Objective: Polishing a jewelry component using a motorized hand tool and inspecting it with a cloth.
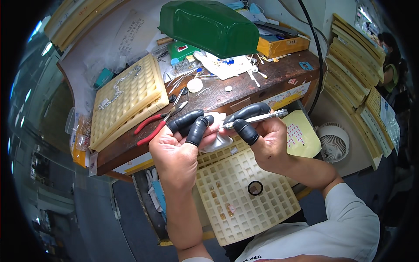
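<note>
My left hand (176, 150), with black rubber covers on several fingers, is closed in a pinch before the bench edge. What lies between its fingertips is too small and too covered to make out. White cloth (221, 143) bunches below and behind the fingers. My right hand (273, 142), also in black finger covers, grips a slim silver pen-shaped tool (270, 116), its front end pointing left at the pinched fingertips. Red-handled pliers (150, 123) lie on the bench just beyond my left hand.
Below my hands rests a cream compartment tray (270, 205) with small amber-coloured pieces and a black-rimmed round lens (255, 188). A stacked tray (102, 126) bearing a silvery chain (117, 90) stands left. Behind are a green cover (209, 28), swabs and tweezers; a white fan (333, 142) stands right.
</note>
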A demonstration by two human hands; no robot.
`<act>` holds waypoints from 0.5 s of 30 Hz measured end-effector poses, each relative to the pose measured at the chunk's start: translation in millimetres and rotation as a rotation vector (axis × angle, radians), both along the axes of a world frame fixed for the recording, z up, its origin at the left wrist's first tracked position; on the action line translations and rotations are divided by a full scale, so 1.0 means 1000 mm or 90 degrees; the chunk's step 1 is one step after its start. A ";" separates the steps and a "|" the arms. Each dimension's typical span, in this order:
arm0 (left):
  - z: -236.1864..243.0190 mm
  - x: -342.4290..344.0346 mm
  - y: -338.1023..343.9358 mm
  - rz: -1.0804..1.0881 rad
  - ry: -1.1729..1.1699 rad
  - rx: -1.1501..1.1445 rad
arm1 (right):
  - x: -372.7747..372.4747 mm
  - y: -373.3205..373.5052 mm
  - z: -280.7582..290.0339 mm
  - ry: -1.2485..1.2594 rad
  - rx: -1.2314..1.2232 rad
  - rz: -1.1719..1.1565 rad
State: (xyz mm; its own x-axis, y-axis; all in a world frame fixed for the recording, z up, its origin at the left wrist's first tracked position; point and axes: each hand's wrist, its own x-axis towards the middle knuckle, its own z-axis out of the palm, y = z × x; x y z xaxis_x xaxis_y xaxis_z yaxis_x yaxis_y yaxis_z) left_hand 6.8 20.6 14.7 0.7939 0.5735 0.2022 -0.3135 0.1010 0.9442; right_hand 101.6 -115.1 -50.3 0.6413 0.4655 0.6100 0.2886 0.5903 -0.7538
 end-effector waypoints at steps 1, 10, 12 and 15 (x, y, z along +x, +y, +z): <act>0.000 0.000 0.000 0.001 0.000 0.000 | -0.001 0.000 0.000 0.005 0.006 0.004; -0.001 0.000 0.001 -0.003 -0.006 0.002 | -0.001 0.000 0.001 0.005 -0.001 0.001; -0.001 0.000 0.001 0.001 -0.004 0.003 | -0.001 -0.001 0.002 0.001 -0.012 -0.006; -0.001 0.000 0.000 0.002 -0.001 0.001 | -0.002 -0.001 0.002 0.011 -0.014 -0.010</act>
State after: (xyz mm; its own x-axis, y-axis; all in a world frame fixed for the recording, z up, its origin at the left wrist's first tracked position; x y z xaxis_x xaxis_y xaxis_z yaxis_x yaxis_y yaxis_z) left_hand 6.6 20.8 14.1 0.7918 0.5753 0.2051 -0.3159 0.0984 0.9437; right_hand 100.0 -115.6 -48.7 0.6596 0.4682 0.5880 0.2844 0.5686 -0.7718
